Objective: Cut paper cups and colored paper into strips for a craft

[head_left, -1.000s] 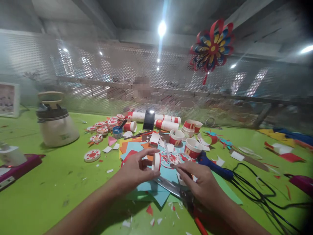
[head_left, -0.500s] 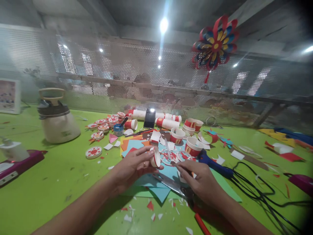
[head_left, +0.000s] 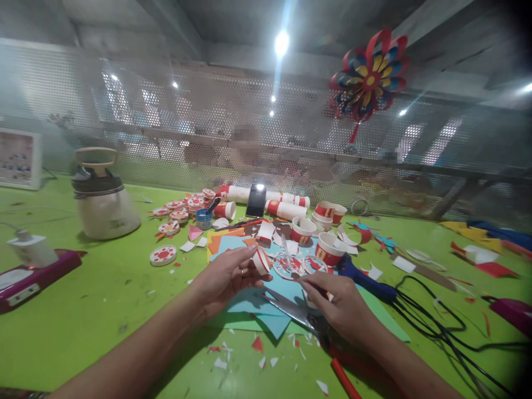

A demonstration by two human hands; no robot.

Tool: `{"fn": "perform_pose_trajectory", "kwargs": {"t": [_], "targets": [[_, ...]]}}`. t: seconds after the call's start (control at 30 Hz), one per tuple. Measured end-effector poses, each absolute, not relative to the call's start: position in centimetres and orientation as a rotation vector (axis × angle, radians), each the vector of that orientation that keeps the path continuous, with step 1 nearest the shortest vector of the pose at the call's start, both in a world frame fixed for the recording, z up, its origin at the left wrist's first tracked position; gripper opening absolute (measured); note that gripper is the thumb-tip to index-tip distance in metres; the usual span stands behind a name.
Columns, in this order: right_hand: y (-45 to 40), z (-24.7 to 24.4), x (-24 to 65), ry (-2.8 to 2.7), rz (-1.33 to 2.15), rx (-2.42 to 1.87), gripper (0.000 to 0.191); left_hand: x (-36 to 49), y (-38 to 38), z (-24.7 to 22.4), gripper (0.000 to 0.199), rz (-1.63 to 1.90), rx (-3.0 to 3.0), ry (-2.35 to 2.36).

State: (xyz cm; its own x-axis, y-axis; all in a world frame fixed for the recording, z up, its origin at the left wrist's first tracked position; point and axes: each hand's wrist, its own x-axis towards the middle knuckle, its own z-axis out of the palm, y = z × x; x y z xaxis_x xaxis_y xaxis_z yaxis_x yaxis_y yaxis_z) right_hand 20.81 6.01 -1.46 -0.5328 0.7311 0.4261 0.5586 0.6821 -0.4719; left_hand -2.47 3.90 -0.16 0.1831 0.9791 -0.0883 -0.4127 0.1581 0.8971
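Note:
My left hand (head_left: 226, 274) holds a short cut-down paper cup piece (head_left: 261, 261), white with a red band, between thumb and fingers. It is tilted, its side now facing me. My right hand (head_left: 338, 296) pinches a small dark brown scrap (head_left: 296, 276), perhaps paper, in its fingertips, a little to the right of the cup piece. Below and between the hands, scissors (head_left: 291, 309) lie on light blue paper (head_left: 245, 299), their handles partly under my right wrist. Just beyond are red and white cut-out pieces (head_left: 288, 266) and paper cups (head_left: 329, 249).
A blue glue gun (head_left: 366, 281) with black cable lies at right. Finished-looking round discs (head_left: 163, 255), a blue jar (head_left: 203, 219), a phone (head_left: 255, 200) and stacked cups (head_left: 286, 210) stand farther back. At left are a jug (head_left: 106, 210) and a power strip (head_left: 45, 277).
My left hand has turned the cup piece, so its opening faces me less and its banded side shows more. The right hand keeps its pinch almost unmoved. The view has shifted slightly.

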Motion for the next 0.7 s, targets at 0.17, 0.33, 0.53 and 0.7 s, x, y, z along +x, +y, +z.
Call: {"fn": "perform_pose_trajectory", "kwargs": {"t": [0.17,0.33,0.53,0.7], "targets": [[5.98,-1.53,20.79,-2.303,0.37,-0.99,0.023,-2.51,4.05,-0.15,0.022,1.211,0.779,0.84],[5.94,-1.5,20.77,-2.314,0.388,-0.991,0.023,-2.52,4.15,-0.16,0.02,1.224,0.741,0.836],[5.85,-1.53,20.92,-2.32,0.396,-0.987,0.024,-2.44,4.2,-0.06,0.026,1.229,0.733,0.834],[5.93,-1.55,20.87,-2.326,0.387,-0.985,0.022,-2.49,3.97,0.08,0.024,1.21,0.731,0.86]]}}
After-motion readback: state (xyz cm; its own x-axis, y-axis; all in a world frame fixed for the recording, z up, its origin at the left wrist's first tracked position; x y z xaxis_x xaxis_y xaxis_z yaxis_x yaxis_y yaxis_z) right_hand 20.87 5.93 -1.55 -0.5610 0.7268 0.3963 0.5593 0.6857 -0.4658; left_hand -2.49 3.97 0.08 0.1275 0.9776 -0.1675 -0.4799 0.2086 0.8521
